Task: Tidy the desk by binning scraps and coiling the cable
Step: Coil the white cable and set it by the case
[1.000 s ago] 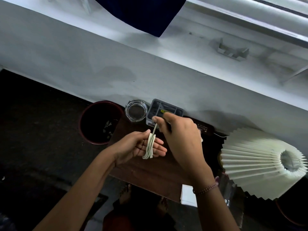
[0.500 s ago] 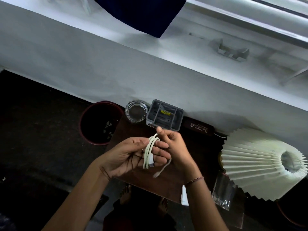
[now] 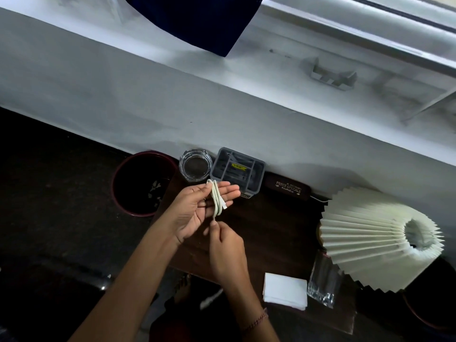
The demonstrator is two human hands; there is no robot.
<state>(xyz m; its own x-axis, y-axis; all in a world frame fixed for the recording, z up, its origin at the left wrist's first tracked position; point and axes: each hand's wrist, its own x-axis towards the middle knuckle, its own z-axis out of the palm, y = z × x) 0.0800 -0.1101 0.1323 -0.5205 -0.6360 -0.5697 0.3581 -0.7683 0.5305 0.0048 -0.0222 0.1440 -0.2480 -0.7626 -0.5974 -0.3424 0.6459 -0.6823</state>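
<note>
White cable (image 3: 216,198), thin and rubbery, sits in a few long narrow loops just in front of the grey organizer (image 3: 238,169). The left hand (image 3: 197,211) holds it palm up: fingers straight, loops wrapped across them, thumb meeting the top of the bundle. A small plug tip shows on the side of the loops away from the palm. Nearer the person than the organizer, the right hand (image 3: 225,250) has its fingers curled, pinching the loose tail where it drops out of the bundle.

The desk (image 3: 271,230) is dark brown wood against a white wall. Left of the organizer, touching or nearly so, is a glass ashtray (image 3: 195,166); further left a dark bin (image 3: 128,198) with pale scraps inside. Right of the organizer lies a brown glasses case (image 3: 287,190), and beyond that a pleated white shade (image 3: 365,238). Well in front and right: a white paper (image 3: 285,291) and a clear bag (image 3: 323,280).

The loops' long axis runs from the organizer back toward the person, across the fingers, with the plug tip pointing down and right.
</note>
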